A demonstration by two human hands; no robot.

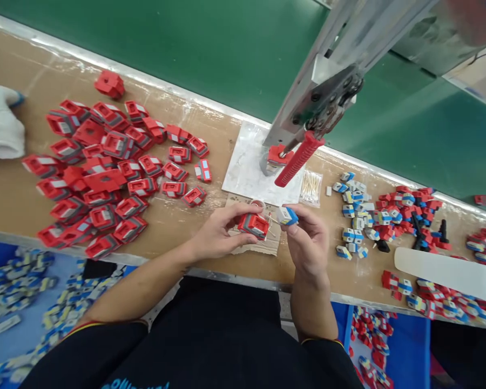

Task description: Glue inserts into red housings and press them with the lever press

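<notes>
My left hand (222, 229) pinches a red and grey toy car body (254, 226) between thumb and fingers. Just right of it, my right hand (309, 237) grips a small white and blue toy part (287, 216). A small gap separates the two pieces. Beneath them lie a piece of cardboard (263, 246) and a little round container (257, 206), partly covered by my fingers. Beyond the hands stands a hand press with a red lever (299, 159), and a red piece (278, 155) sits under its plunger.
Many red toy car bodies (105, 181) are heaped at left, near a white cloth (2, 121). Cotton swabs (311, 188) lie by the press's white plate (245, 167). White-blue pieces (354, 208) and a pale bottle (445, 273) are at right. Blue bins (409, 351) stand below the table.
</notes>
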